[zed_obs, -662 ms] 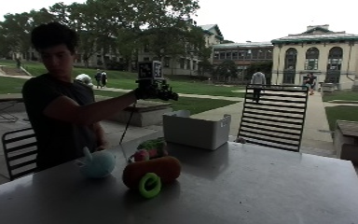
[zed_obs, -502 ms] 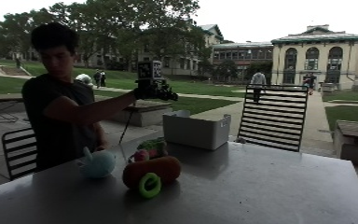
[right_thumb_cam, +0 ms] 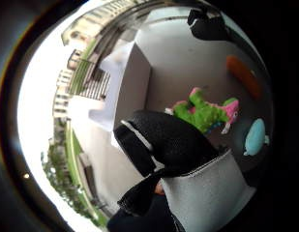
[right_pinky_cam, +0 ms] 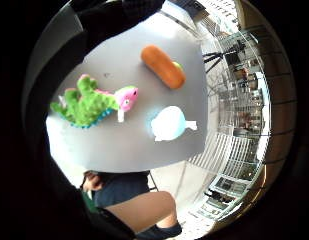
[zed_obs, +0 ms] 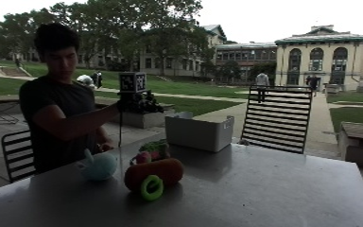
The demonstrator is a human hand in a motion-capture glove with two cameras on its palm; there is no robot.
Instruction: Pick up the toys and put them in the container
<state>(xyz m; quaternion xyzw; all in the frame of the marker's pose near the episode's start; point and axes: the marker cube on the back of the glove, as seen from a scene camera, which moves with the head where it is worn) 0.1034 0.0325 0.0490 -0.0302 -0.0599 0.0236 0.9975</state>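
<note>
So the gloved right hand hangs in the air above the grey metal counter, and honestly I can't tell how its fingers are set, though nothing seems to be in it. All the toys lie below it: a green plush dinosaur with a pink head, a pale blue round plush and an orange sausage-shaped plush with a green ring at its near end. The white rectangular bin sits just beyond them. My guess is the dinosaur goes first, being most directly beneath the palm, its long axis running head to tail across the counter.
</note>
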